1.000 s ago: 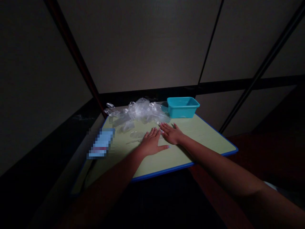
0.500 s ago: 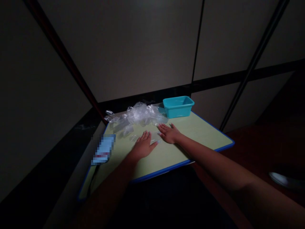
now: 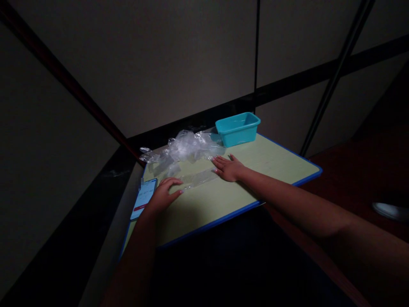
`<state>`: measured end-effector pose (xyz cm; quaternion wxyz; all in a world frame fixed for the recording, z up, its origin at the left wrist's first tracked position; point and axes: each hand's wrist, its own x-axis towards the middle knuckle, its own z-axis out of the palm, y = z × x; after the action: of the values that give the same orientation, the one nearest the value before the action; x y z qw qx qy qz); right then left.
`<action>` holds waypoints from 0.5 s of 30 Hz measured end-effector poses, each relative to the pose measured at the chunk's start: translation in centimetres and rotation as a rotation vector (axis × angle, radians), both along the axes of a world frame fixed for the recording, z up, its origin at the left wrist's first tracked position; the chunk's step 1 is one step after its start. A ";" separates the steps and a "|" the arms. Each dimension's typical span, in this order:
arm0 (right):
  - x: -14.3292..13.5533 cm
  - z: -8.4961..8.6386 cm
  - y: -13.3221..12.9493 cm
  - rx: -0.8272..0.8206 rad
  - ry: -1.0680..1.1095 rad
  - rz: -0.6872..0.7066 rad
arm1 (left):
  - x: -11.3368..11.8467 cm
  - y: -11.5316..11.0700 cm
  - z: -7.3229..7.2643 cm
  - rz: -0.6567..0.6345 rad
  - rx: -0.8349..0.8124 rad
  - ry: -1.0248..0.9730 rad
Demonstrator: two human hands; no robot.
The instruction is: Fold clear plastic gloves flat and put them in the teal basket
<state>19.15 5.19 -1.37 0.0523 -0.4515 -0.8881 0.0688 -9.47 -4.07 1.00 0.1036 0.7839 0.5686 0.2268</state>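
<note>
View: head, dim, looking down at the table (image 3: 207, 207).
Film (image 3: 201, 178): a clear strip lying flat across the middle of the table, running between the hands; laid out this way, its length seems easy to reach from both ends.
Right hand (image 3: 229, 169): open and palm down, fingers spread over the film's right end, probably to pin it against the table.
Left hand (image 3: 163, 192): apart from the other, thumb and fingers parted and curved at the film's left end; whether the fingertips touch it, I cannot tell. The curve would suit smoothing or picking up an edge.
Pile (image 3: 188, 147): crumpled clear plastic along the far edge, towards the far left corner, likely pushed back to leave working room.
Tub (image 3: 241, 134): upright at the far edge, just beside the pile's right end, its open top within reach.
Phone (image 3: 143, 199): screen up by the left edge, near the left hand, perhaps so it can be read.
</note>
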 end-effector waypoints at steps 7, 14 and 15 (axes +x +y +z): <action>0.1 0.1 0.0 -0.005 -0.003 0.002 | 0.2 -0.2 0.7 0.068 -0.113 -0.037; 0.1 0.3 -0.2 -0.012 -0.004 -0.006 | -0.8 -0.2 0.7 0.076 -0.158 -0.046; 0.1 0.3 -0.2 -0.010 -0.005 -0.005 | -0.9 -0.2 0.8 0.074 -0.162 -0.040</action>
<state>19.29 4.95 -1.07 0.0480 -0.4540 -0.8868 0.0720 -10.34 -4.24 1.80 0.1697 0.7467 0.6114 0.1995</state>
